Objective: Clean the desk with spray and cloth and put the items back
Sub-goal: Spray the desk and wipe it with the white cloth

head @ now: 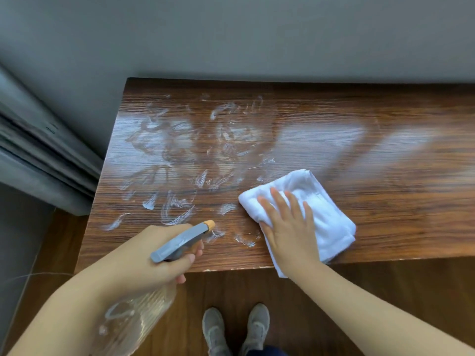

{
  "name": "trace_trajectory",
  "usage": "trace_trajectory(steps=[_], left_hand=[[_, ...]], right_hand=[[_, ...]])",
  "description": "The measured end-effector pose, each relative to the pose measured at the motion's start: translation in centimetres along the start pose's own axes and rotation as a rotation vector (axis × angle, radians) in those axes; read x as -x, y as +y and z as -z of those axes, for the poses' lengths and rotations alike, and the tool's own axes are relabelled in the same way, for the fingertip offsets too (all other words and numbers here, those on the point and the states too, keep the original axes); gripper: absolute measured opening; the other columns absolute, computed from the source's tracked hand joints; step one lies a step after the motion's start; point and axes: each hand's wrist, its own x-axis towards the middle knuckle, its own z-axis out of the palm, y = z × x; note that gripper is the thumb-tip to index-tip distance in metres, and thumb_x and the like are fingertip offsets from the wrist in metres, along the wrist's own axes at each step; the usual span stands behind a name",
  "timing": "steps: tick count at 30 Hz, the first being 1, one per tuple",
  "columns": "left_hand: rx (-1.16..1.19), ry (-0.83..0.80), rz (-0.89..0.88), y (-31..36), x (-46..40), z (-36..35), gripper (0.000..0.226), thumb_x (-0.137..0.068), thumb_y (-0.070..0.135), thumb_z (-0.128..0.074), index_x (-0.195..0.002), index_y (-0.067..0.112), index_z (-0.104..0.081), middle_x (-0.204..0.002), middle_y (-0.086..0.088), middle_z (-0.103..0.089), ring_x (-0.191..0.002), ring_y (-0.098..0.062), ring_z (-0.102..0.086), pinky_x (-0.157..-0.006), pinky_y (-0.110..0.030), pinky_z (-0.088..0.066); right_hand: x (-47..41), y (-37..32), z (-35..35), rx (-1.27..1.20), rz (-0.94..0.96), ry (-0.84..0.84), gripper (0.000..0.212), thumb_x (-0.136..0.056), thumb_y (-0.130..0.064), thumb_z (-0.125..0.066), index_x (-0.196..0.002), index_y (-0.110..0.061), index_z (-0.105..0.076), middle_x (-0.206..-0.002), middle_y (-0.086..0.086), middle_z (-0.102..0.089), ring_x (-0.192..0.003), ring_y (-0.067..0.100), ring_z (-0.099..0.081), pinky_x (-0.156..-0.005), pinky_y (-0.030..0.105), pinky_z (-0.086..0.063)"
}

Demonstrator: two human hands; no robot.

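The right hand (288, 227) lies flat on a folded white cloth (308, 209), fingers straight and slightly spread, palm pressing down; nothing is curled round the fabric. The cloth sits under and beyond the palm, its bulk extending toward 1 o'clock from the knuckles, with one corner hanging just over the near edge of the desk (385, 196) toward 6 o'clock. It looks soft, thick and light, likely to bunch or slide unless pressed from above, so a flat palm over its middle seems the sound way to drive it.

The left hand (151, 255) is wrapped round the neck of a spray bottle (180, 242), with fingers curled under the grey trigger head. The orange nozzle points toward 2 o'clock from this hand, over the desk's near edge. The clear ribbed body hangs below the fist toward 7 o'clock, off the desk. It appears to be thin plastic, probably light and possibly slick where wet; the neck is the natural hold.

White streaks of spray foam (180, 160) cover the left part of the wooden desk, from 9 to 12 o'clock of the cloth, the nearest smears just beside it. The right part of the desk shows glare only.

A grey curtain (38, 155) hangs at far left. Grey shoes (236, 330) stand on the wooden floor below.
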Motion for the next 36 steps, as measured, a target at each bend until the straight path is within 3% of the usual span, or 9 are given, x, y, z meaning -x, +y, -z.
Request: trace_trajectory(steps=[5,10,13,20,23,27,32,36], left_hand=[[-0.022,0.009,0.018,-0.4,-0.2,0.4,0.015,-0.095,0.020,-0.061,-0.100,0.034,-0.065,-0.094,0.020,-0.071,-0.073,-0.014,-0.075,-0.071,-0.025,-0.056],[-0.020,0.043,0.021,-0.4,-0.2,0.9,0.018,-0.095,0.018,-0.062,-0.103,0.034,-0.066,-0.099,0.017,-0.071,-0.072,-0.014,-0.075,-0.079,-0.032,-0.058],[-0.009,0.060,0.011,-0.4,0.1,1.0,0.017,-0.094,0.018,-0.063,-0.105,0.031,-0.066,-0.104,0.013,-0.072,-0.071,-0.013,-0.075,-0.081,-0.033,-0.057],[-0.007,0.058,-0.007,-0.2,0.3,0.3,0.019,-0.094,0.017,-0.063,-0.106,0.031,-0.066,-0.100,0.013,-0.073,-0.072,-0.017,-0.075,-0.076,-0.031,-0.058],[0.004,0.053,-0.009,-0.1,0.2,-0.1,0.020,-0.094,0.016,-0.063,-0.106,0.032,-0.066,-0.104,0.013,-0.073,-0.073,-0.018,-0.076,-0.076,-0.032,-0.059],[0.002,0.035,-0.013,-0.1,0.1,-0.3,0.014,-0.094,0.017,-0.063,-0.102,0.027,-0.067,-0.100,0.011,-0.072,-0.073,-0.018,-0.076,-0.075,-0.028,-0.058],[-0.022,0.030,0.007,-0.4,-0.1,-0.2,0.015,-0.095,0.019,-0.062,-0.100,0.032,-0.065,-0.092,0.021,-0.071,-0.071,-0.012,-0.075,-0.069,-0.020,-0.054],[-0.035,0.037,0.033,-0.8,-0.3,0.1,0.011,-0.095,0.021,-0.063,-0.098,0.032,-0.066,-0.095,0.010,-0.074,-0.070,-0.011,-0.075,-0.076,-0.027,-0.056]], right_hand=[[-6.0,-1.0,0.2,-0.006,0.042,-0.041,0.049,-0.094,-0.043,-0.027,-0.136,-0.028,-0.047,-0.150,-0.001,-0.040,-0.137,0.029,-0.035,-0.109,0.051,-0.017],[-12.9,0.9,0.5,-0.002,-0.057,-0.067,0.045,-0.101,-0.041,-0.028,-0.146,-0.032,-0.031,-0.158,-0.006,-0.021,-0.144,0.023,-0.015,-0.114,0.050,-0.009],[-14.4,2.7,0.9,-0.014,-0.102,-0.038,0.044,-0.102,-0.039,-0.028,-0.146,-0.031,-0.030,-0.159,-0.005,-0.019,-0.145,0.023,-0.014,-0.114,0.050,-0.010],[-7.8,5.4,1.1,-0.042,-0.094,-0.011,0.052,-0.095,-0.046,-0.020,-0.140,-0.029,-0.041,-0.154,0.000,-0.032,-0.139,0.028,-0.028,-0.111,0.051,-0.020],[-3.0,5.9,1.1,-0.031,-0.079,0.006,0.049,-0.094,-0.042,-0.026,-0.138,-0.027,-0.041,-0.149,0.004,-0.040,-0.134,0.029,-0.034,-0.107,0.052,-0.026],[1.6,4.4,0.4,0.014,-0.026,0.038,0.048,-0.092,-0.038,-0.033,-0.139,-0.028,-0.038,-0.147,0.004,-0.044,-0.133,0.028,-0.035,-0.106,0.050,-0.024],[0.3,2.3,0.1,0.053,0.066,-0.001,0.045,-0.093,-0.038,-0.032,-0.136,-0.028,-0.040,-0.149,0.002,-0.041,-0.135,0.028,-0.032,-0.107,0.051,-0.022],[-3.1,0.3,0.0,0.042,0.099,-0.023,0.045,-0.095,-0.040,-0.030,-0.136,-0.029,-0.046,-0.151,0.000,-0.039,-0.137,0.027,-0.031,-0.109,0.050,-0.019]])
